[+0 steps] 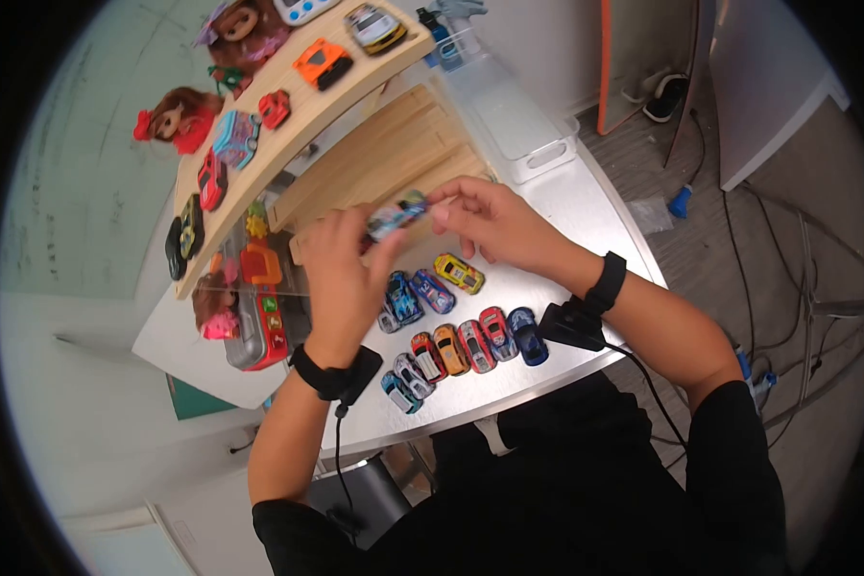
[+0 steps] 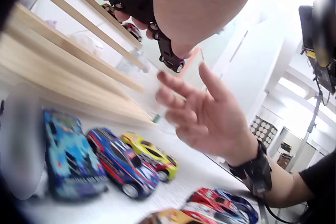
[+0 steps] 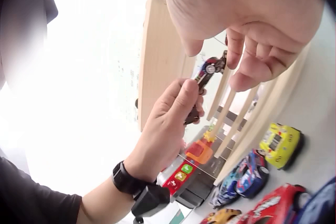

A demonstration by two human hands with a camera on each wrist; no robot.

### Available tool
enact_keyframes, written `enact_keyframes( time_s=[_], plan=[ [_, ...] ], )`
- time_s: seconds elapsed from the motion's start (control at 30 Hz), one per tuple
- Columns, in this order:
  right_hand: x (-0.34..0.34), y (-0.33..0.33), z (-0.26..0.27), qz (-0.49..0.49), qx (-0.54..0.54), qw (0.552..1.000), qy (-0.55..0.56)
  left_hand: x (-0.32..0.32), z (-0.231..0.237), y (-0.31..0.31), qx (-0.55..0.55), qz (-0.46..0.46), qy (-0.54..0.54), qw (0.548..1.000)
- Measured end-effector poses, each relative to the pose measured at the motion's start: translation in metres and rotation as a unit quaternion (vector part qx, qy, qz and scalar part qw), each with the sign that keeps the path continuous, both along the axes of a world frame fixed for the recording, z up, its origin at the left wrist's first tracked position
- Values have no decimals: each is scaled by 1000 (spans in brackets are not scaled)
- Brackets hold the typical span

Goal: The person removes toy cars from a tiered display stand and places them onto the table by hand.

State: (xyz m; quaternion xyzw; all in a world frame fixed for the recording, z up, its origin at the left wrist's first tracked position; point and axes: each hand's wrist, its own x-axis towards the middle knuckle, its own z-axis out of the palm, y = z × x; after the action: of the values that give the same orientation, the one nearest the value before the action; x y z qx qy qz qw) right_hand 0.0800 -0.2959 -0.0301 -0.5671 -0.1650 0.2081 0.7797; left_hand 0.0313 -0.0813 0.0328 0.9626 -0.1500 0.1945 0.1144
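We have the toy car [image 1: 392,219] up in the air over the table [image 1: 600,226], between our two hands and in front of the wooden stand [image 1: 379,149]; our left hand [image 1: 339,271] grasps it, thumb and curled fingers round the body; our right hand [image 1: 494,226] is loose, its fingers parted near the far end and, as far as we can judge, holding nothing; blur hides whether a fingertip touches, and whether this is one car or two end to end. To handle it well, we should keep the left grip firm but gentle, on the body rather than the wheels [image 2: 153,26], and meet the free end squarely with right thumb and forefinger; we do best to stay high, clear of the yellow car [image 1: 459,274] and its neighbours. The long axis slants in the head view, from our left palm up towards the right fingertips; the left wrist view shows the dark underside [image 2: 136,3]; which end is the nose, we cannot tell.
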Motion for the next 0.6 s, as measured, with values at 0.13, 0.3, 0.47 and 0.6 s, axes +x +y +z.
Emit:
enact_keyframes(
  time_s=[0.13, 0.3, 0.47, 0.6],
  plan=[
    [-11, 10, 17, 20, 33, 999, -1, -22, 0, -25, 16, -59, 18, 998],
    [3, 3, 10, 12, 9, 1000, -2, -34, 8, -21, -21, -94, 39, 995],
    [14, -30, 5, 3, -356, 865, -353, -50, -7, 36, -20, -80, 70, 994],
    [15, -30, -19, 92, -290, 892, -335, -68, -40, 84, -32, -65, 120, 990]
  ],
)
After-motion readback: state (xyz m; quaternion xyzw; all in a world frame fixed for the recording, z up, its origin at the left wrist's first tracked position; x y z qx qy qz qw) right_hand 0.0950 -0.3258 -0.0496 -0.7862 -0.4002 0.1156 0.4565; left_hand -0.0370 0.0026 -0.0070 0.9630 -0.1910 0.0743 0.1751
